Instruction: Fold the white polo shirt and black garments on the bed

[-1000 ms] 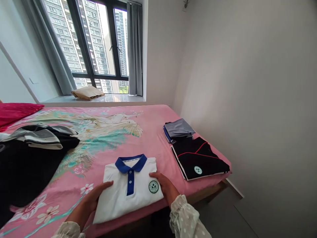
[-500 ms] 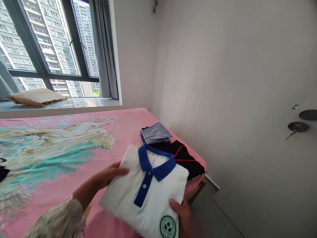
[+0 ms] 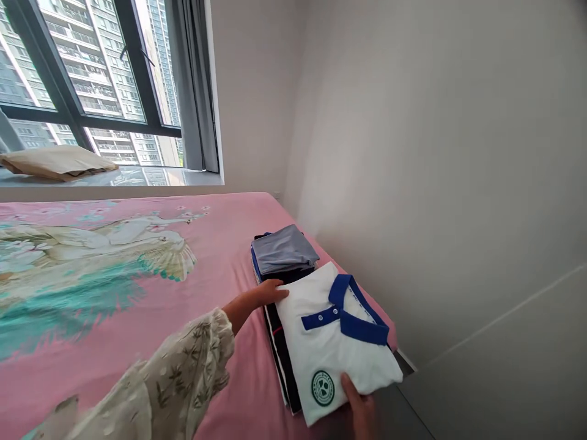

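The folded polo shirt (image 3: 338, 348) lies near the bed's edge in the lower right of the frame, its blue collar toward the wall. It overlaps the black top (image 3: 280, 357), whose dark edge shows along the shirt's left side. Both sit in a line along that edge of the pink bed (image 3: 238, 366) with the grey bundle (image 3: 284, 249), which lies just above the shirt's upper corner (a blue edge peeks out beneath it), so the clothes appear kept together and out of the bed's open middle.

The left hand (image 3: 262, 295) lies palm down on the shirt's left edge, fingers close together and flat rather than gripping, the wrist angled in from the lower left inside a cream patterned sleeve (image 3: 169, 379). The right hand (image 3: 361, 408) sits at the shirt's lower edge, partly cut off by the frame, with the thumb on top in what looks like a narrow pinch on the folded hem. Placed at opposite edges, the hands seem to be steadying the fold.
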{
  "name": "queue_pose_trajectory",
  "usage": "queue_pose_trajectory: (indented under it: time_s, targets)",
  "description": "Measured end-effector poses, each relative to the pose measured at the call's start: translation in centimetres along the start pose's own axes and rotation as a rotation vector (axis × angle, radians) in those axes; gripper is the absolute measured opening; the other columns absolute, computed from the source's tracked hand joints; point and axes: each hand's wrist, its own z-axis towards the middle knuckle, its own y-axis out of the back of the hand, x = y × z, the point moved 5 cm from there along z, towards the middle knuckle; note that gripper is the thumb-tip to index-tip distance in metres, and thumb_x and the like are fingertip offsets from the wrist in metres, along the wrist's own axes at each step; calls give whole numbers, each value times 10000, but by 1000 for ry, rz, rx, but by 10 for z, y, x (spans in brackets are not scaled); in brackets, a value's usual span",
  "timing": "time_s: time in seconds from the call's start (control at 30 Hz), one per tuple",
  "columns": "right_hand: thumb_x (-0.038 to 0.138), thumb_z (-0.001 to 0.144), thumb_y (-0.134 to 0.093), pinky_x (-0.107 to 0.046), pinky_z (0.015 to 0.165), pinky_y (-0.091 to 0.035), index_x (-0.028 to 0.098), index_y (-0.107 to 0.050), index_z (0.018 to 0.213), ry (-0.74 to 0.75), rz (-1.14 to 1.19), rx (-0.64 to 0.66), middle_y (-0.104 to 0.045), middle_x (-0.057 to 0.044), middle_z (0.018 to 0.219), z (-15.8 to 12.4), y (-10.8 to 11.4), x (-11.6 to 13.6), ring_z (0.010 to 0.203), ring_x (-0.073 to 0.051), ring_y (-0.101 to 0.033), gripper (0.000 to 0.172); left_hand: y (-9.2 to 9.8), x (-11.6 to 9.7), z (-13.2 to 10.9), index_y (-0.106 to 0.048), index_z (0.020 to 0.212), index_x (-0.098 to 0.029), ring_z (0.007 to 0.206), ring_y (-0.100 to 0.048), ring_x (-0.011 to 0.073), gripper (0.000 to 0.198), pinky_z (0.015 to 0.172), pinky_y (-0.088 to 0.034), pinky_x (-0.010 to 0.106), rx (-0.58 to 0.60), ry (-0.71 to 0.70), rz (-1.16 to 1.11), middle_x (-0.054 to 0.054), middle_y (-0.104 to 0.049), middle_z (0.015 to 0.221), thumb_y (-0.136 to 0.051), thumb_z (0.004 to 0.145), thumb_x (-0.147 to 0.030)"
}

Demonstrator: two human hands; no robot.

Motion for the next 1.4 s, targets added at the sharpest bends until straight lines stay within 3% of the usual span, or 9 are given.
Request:
queue_pose_trajectory:
  time_s: [0.2, 0.47, 0.67, 0.8, 0.87, 1.0, 1.13, 1.3, 1.4]
  targets:
    - [535, 586, -765, -404, 784, -573, 163, -338, 1420, -80, 98, -45, -678, -106, 1110, 6, 5, 2, 1008, -317, -642, 1007, 7, 47, -6, -654, 802, -167, 746, -596, 186, 398, 620, -429, 263, -86, 114, 51, 28, -644, 743, -612, 658, -535]
    - [434, 576, -799, -379, 817, -563, 206, -324, 1434, -37, 36, -22, -619, -81, 1227, -20, -17, 42, 1056, -295, -617, 1007, 15, 32, 6, -498, 608, -188, 568, -448, 111, 256, 499, -305, 227, -125, 112, 113, -48, -472, 555, -653, 608, -392]
    - [461, 565, -798, -383, 863, -544, 158, -394, 1393, -45, 15, 7, -641, -99, 1185, -25, -21, 29, 1105, -304, -587, 970, 22, 40, -8, -518, 688, -179, 599, -504, 130, 171, 548, -370, 243, -234, 104, 177, -30, -529, 617, -595, 663, -330]
    - [465, 571, -795, -367, 893, -530, 175, -397, 1388, -33, 60, -28, -628, -88, 1211, -13, -7, 29, 1157, -296, -552, 954, 20, 35, -35, -569, 921, -164, 923, -576, 227, 236, 786, -449, 355, -363, -2, 255, 93, -629, 977, -513, 772, -338]
    - [473, 609, -772, -373, 896, -529, 193, -410, 1378, -19, 130, -8, -625, -80, 1216, -7, -4, 40, 1137, -291, -569, 895, 8, 20, -52, -578, 1013, -187, 1118, -515, 235, 257, 952, -395, 391, -355, -158, 276, 107, -586, 1177, -457, 828, -316]
    - [453, 645, -744, -384, 877, -536, 192, -448, 1345, 28, 177, 11, -648, -79, 1171, 4, -5, 64, 1085, -287, -602, 804, -43, -8, -84, -538, 1240, -225, 1356, -318, 268, 432, 1114, -239, 476, -101, -535, 461, 94, -434, 1429, -476, 855, -411]
    - [394, 592, -779, -377, 860, -533, 162, -482, 1309, 164, 104, -68, -681, -84, 1077, 18, -2, 80, 994, -264, -638, 810, -80, 6, -94, -355, 1418, -236, 1414, -137, 363, 835, 1113, -126, 587, 23, -447, 643, 139, -235, 1535, -479, 739, -706]
    - [395, 597, -760, -348, 775, -540, 182, -459, 1327, 241, -69, -73, -690, -56, 1001, 42, 13, 87, 884, -235, -648, 818, -90, 10, -93, -319, 1437, -257, 1421, -114, 348, 852, 1120, -96, 569, -51, -409, 667, 120, -224, 1542, -464, 737, -722]
    - [446, 618, -722, -360, 797, -521, 164, -486, 1291, 267, -255, -198, -663, -84, 1059, 40, 26, 91, 931, -255, -629, 768, -91, 4, -101, -327, 1434, -251, 1420, -121, 348, 827, 1119, -82, 574, -126, -435, 671, 124, -201, 1548, -489, 750, -686]
